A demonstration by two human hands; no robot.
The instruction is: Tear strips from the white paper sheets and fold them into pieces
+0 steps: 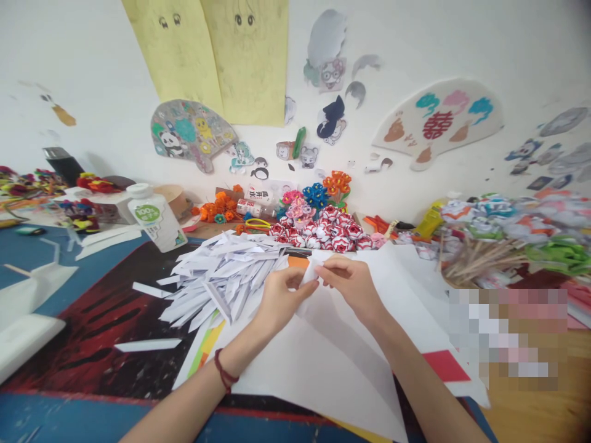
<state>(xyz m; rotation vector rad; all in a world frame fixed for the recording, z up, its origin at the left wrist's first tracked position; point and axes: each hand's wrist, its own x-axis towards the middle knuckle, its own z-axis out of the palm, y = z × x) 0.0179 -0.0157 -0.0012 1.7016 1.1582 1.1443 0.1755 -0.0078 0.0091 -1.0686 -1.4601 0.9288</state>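
While L fingers (308,289) & R fingers (329,272) clamp folded paper (310,269), strip pile (221,280) sits L, w/ room on sheet (323,363) nearer cam.

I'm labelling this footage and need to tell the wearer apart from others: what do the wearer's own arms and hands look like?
Both the left hand and right hand are bare, with no sleeves on the forearms. A thin dark red cord bracelet circles the left wrist.

The bottle (157,218) stands at centre left, left of the strips (221,280); flowers (323,227) lie behind the sheets (323,363), and sticks (480,261) at right.
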